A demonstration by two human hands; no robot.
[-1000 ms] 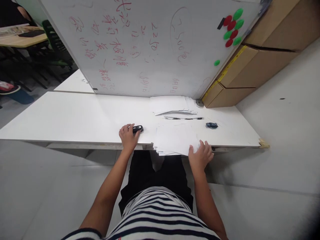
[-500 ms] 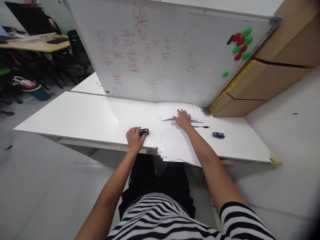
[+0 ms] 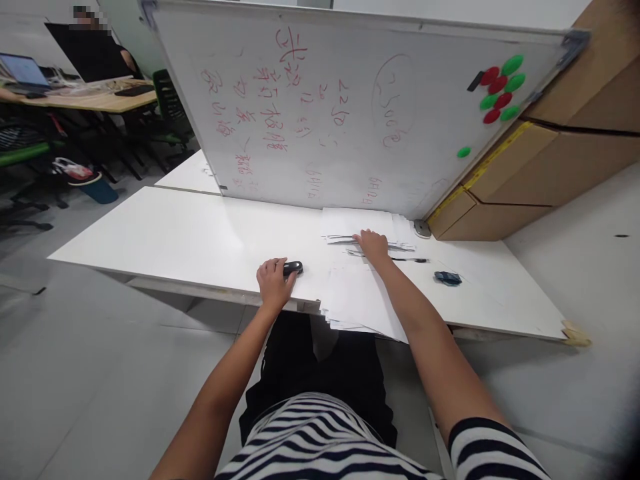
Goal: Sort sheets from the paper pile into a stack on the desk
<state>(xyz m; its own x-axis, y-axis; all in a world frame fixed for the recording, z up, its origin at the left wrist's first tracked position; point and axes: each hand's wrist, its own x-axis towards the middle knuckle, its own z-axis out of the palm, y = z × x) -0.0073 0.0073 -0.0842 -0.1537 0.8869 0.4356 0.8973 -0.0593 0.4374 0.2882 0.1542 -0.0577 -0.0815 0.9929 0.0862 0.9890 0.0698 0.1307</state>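
My left hand is wrapped round a black stapler on the white table, and the stapler's rounded end sticks out past the fingers. My right hand lies at the near edge of the far paper stack, its fingers curled onto the sheets; the fingertips are partly hidden. A nearer stack of white papers lies below my right forearm and overhangs the table's front edge. Between the stacks, a thin dark pen pokes out to the right of my wrist.
A whiteboard with red writing and round magnets stands behind the table. Cardboard boxes are stacked at the right. A small dark-blue object and a grey rounded object lie right of the papers. Another person sits at a far desk.
My right hand's fingers have drawn in from spread to curled on the far stack, whose near edge now shows several layered sheets. My left hand stays on the stapler. The view has shifted slightly.
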